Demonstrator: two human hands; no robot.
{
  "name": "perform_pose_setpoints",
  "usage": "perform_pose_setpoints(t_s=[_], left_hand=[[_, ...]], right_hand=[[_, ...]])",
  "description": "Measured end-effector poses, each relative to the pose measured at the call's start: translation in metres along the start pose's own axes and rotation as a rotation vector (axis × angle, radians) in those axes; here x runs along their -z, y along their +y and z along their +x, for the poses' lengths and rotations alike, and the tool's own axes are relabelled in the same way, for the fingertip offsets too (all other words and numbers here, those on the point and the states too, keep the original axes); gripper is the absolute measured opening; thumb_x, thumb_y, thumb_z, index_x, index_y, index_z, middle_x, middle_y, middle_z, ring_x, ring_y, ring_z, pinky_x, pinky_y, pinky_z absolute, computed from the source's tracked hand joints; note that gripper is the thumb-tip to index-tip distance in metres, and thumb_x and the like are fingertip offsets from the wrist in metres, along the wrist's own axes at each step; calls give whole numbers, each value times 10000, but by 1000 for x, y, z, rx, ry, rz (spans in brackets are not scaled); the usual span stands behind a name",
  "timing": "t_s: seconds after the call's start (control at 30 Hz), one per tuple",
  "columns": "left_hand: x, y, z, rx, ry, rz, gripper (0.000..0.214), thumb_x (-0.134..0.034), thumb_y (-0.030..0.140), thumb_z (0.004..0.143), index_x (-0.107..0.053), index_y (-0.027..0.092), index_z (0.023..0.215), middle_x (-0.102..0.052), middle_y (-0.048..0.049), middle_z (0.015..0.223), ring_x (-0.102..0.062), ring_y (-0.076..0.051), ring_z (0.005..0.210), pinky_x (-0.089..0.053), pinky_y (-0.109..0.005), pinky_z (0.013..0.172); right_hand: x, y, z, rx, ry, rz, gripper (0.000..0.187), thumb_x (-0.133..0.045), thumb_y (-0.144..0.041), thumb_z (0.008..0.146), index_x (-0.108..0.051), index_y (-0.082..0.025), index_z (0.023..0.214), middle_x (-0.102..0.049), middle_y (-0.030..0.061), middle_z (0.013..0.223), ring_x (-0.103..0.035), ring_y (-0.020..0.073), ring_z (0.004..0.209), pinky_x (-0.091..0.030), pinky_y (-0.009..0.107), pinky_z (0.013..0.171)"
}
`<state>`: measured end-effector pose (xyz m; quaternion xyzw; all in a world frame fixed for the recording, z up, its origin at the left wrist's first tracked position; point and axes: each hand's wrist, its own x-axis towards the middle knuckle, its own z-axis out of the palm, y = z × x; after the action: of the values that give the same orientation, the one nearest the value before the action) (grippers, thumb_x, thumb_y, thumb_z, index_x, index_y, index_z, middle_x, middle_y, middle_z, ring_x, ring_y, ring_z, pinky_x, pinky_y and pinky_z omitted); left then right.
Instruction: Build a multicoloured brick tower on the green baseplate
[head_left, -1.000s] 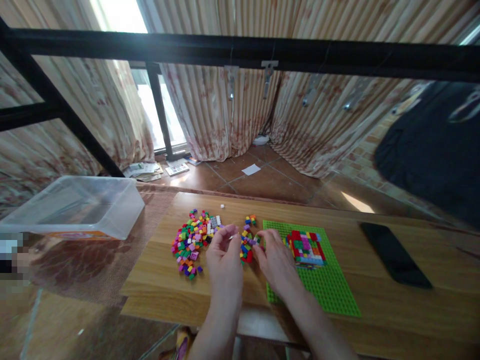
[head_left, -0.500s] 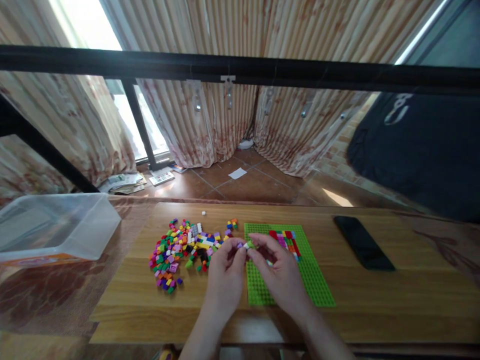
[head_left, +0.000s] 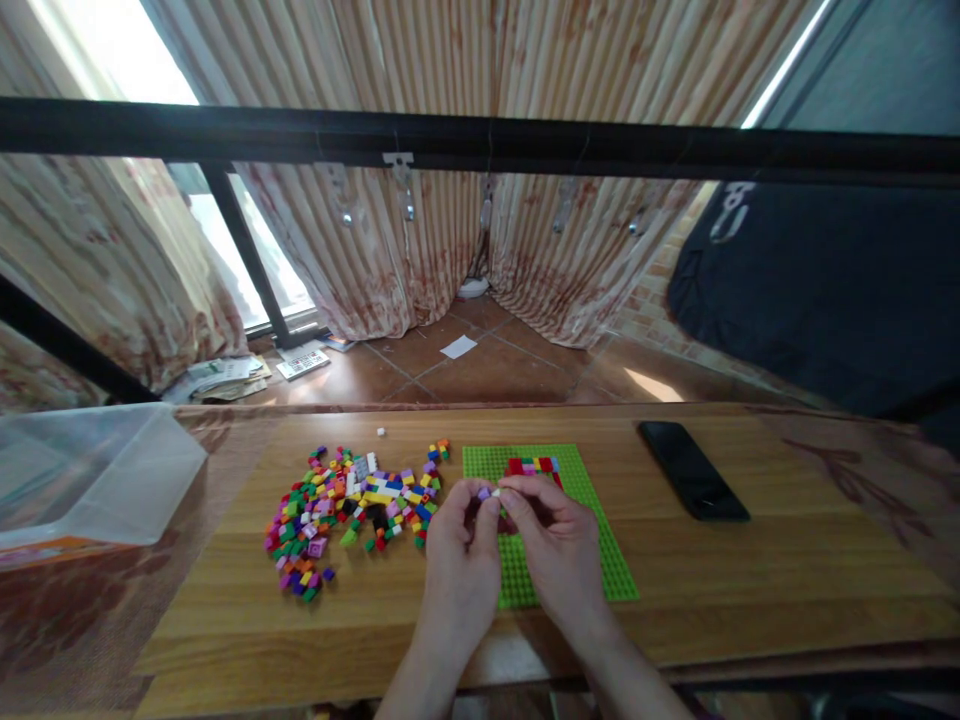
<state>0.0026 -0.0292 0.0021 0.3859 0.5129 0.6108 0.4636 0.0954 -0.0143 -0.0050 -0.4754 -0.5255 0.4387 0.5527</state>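
My left hand [head_left: 461, 545] pinches a small purple brick [head_left: 484, 494] between thumb and fingertips. Close against it, the thumb and fingers of my right hand [head_left: 561, 545] are closed on a small white brick [head_left: 496, 492], mostly covered by the fingertips. Whether the two bricks are joined I cannot tell. Both hands are over the left part of a green baseplate [head_left: 592, 545]. A patch of red and other coloured bricks [head_left: 534, 466] sits on the plate, partly hidden behind my right hand.
Loose coloured bricks [head_left: 319, 515] are spread across the wooden table [head_left: 225, 620] to the left. A lone white brick [head_left: 381, 432] lies near the far edge. To the right is a black phone [head_left: 694, 470], and at far left a clear plastic bin [head_left: 97, 480]. A dark bar [head_left: 480, 145] crosses beyond the table.
The head view has turned slightly right, so the table things appear further left. My fingertips have come closer together, and the light green piece seen at my right fingertips is now hidden.
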Motion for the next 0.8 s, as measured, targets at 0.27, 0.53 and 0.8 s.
perform_pose_setpoints(t_s=[0.27, 0.53, 0.8], left_hand=[[4, -3, 3, 155, 74, -155, 195, -694, 336, 725, -620, 162, 769, -559, 30, 641, -545, -110, 572, -488, -238, 581], [9, -5, 9, 225, 142, -166, 246, -725, 341, 661, -625, 149, 776, -580, 33, 637, -541, -92, 538, -482, -225, 553], [9, -3, 11, 253, 150, -199, 279, -759, 329, 616, -631, 140, 777, -595, 27, 638, -551, -94, 547, -495, -225, 562]], right_hand=[[33, -5, 26, -82, 221, 325, 239, -767, -333, 722, -705, -187, 900, -641, -25, 616, -571, 89, 507, -500, 216, 511], [61, 5, 41, -187, 265, 391, 290, -826, -330, 637, -720, -188, 866, -693, -3, 752, -607, 77, 608, -536, 204, 593], [67, 13, 42, -171, 203, 128, 413, -776, -386, 661, -683, -170, 1000, -722, 32, 777, -610, 115, 590, -530, 261, 586]])
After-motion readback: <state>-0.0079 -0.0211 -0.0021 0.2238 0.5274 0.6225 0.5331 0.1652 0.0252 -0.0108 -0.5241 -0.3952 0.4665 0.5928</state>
